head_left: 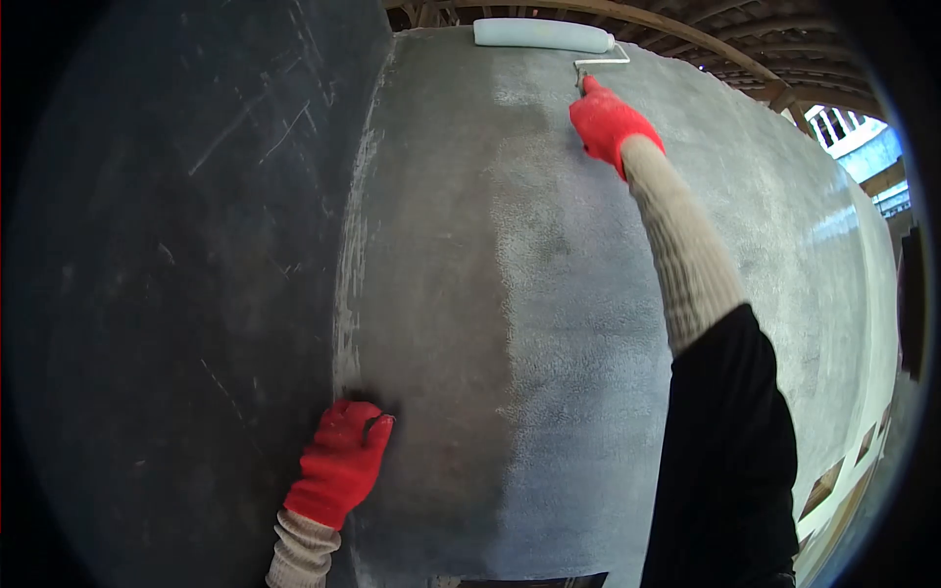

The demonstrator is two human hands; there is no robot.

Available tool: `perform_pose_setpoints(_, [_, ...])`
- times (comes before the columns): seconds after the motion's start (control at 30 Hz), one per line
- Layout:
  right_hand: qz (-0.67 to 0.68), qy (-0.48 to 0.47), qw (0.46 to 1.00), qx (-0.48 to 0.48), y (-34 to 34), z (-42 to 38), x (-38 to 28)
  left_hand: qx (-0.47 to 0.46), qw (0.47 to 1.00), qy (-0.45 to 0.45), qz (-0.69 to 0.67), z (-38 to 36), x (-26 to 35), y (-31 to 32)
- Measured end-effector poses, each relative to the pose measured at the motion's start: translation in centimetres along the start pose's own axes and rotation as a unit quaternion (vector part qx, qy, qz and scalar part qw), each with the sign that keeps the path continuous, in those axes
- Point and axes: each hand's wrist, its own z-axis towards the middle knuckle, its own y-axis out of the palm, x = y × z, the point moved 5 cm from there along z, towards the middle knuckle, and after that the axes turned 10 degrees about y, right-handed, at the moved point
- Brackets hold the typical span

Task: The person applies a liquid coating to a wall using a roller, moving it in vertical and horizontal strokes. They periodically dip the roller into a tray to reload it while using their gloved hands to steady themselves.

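Note:
My right hand [613,122], in a red glove, reaches high up the grey wall and is closed round the handle of a paint roller [542,35]. The roller's pale blue sleeve lies level along the top of the wall, joined to the handle by a bent white wire frame. Low down by the inside corner, my left hand [345,456] is curled into a fist in a matching red glove. A small dark patch shows at its thumb; whether it grips anything I cannot make out. A wet-looking, lighter coat [578,294] covers the wall right of a ragged vertical edge.
A dark, scratched wall [176,274] stands at the left and meets the grey one in a corner with pale brush streaks [349,284]. Wooden roof beams [706,39] run above the wall's top edge. A white railing [838,125] shows at the upper right.

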Motion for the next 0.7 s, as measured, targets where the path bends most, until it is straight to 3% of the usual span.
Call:
perform_pose_setpoints(0.13, [-0.079,-0.02,0.993,-0.085,1.2,4.7,-0.1,0.043,0.998,0.036,0.015,-0.1,0.5,-0.2])
perform_pose_setpoints(0.17, [-0.176,-0.078,0.981,-0.036,1.0,5.2,-0.2,0.05,0.997,0.038,0.052,-0.3,0.9,-0.2])
perform_pose_setpoints(0.37, [-0.278,-0.149,0.946,0.073,1.4,6.5,-0.4,0.045,0.994,0.07,0.064,-0.7,1.0,-0.5])
perform_pose_setpoints(0.4, [-0.127,-0.049,0.991,0.016,-0.4,2.7,-1.1,0.044,0.995,0.07,0.061,-0.9,1.0,-0.5])
perform_pose_setpoints(0.43, [0.029,0.051,0.997,-0.042,-1.5,0.0,-1.2,0.045,0.995,0.069,0.059,-0.9,1.0,-0.5])
perform_pose_setpoints(0.53, [0.043,0.077,0.992,-0.085,-1.9,-2.2,-1.0,0.055,0.994,0.073,0.06,-1.5,1.4,-0.5])
perform_pose_setpoints(0.57, [0.013,0.04,0.999,-0.013,-1.7,-0.8,-0.7,0.049,0.994,0.072,0.063,-1.5,1.3,-0.5])
perform_pose_setpoints(0.6, [0.013,0.038,0.999,-0.013,-1.6,0.9,-0.2,0.042,0.994,0.072,0.067,-1.4,1.3,-0.6])
perform_pose_setpoints(0.63, [-0.24,-0.124,0.962,0.035,-1.7,1.7,-2.1,0.045,0.994,0.072,0.069,-1.4,1.1,-0.7])
perform_pose_setpoints(0.7, [-0.362,-0.266,0.893,0.025,-1.6,2.5,-2.6,0.041,0.989,0.098,0.1,-1.6,1.0,-0.6])
